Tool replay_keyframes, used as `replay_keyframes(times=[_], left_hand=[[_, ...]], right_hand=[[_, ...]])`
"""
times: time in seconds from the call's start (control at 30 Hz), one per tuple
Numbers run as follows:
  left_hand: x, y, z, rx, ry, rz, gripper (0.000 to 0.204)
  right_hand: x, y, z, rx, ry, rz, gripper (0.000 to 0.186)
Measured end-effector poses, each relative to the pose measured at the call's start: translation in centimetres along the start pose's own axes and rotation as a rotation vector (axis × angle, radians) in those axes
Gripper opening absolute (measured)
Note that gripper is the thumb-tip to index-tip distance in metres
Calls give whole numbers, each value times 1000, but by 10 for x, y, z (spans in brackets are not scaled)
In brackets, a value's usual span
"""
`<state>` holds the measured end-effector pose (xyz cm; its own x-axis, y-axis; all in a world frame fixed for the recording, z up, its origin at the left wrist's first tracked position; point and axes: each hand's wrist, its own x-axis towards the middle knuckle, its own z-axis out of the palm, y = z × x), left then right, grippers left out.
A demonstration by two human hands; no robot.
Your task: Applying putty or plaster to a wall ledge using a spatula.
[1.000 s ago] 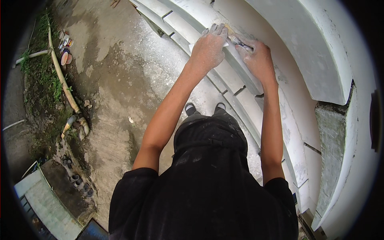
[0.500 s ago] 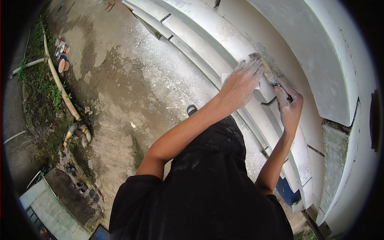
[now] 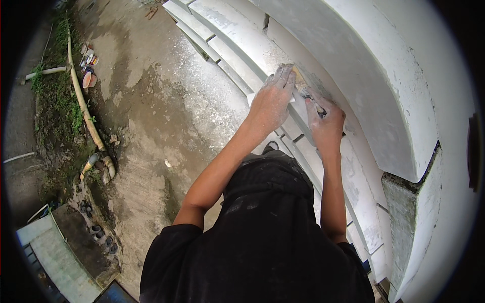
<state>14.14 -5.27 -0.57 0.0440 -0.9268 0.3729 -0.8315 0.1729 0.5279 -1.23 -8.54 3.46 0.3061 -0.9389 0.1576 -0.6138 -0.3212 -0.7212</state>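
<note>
Dusted white, my left hand (image 3: 273, 101) reaches over the pale ledge, its fingers close together and its thumb hidden. Corners of a flat white board (image 3: 292, 100) stick out from under the palm on both sides; the hand appears to grip it. My right hand (image 3: 327, 118), also dusty, is closed around a slim hand tool (image 3: 305, 92) with a dark handle end. The tool's smeared front lies at the left fingertips, where its exact shape is hard to make out. Beneath both hands runs the long white ledge (image 3: 232, 22), with grey smears beside the tool.
A thick white overhanging slab (image 3: 348, 70) curves along the right. White powder covers the concrete ground (image 3: 146, 151) beside the ledge. On the left lie a pipe (image 3: 83, 113), small tubs (image 3: 89, 79) and several shoes (image 3: 98, 235). A sandal (image 3: 271, 146) shows below my arms.
Both hands have moved left and slightly away along the ledge, with the tool and the white board. My view has shifted too, and the right forearm now stands more upright.
</note>
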Motion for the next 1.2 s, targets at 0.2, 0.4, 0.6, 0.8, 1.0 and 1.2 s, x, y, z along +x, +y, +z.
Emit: replay_keyframes(times=[0.2, 0.4, 0.6, 0.8, 1.0, 1.2], left_hand=[[4, 6, -20, 24, -100, -26, 69], [5, 18, -2, 3, -113, 21, 68], [24, -34, -12, 220, -24, -48, 61], [5, 2, -19, -12, -30, 63, 57], [19, -20, -6, -81, -48, 93, 65], [39, -65, -18, 70, -20, 59, 66]], right_hand=[[-2, -16, -16, -6, -65, -25, 30], [-8, -8, -30, -102, -61, 38, 27], [32, -14, 23, 12, -83, -87, 29], [-2, -27, -22, 43, -93, -24, 29], [14, -13, -10, -86, -52, 99, 29], [51, -33, 38, 7, -33, -10, 29]])
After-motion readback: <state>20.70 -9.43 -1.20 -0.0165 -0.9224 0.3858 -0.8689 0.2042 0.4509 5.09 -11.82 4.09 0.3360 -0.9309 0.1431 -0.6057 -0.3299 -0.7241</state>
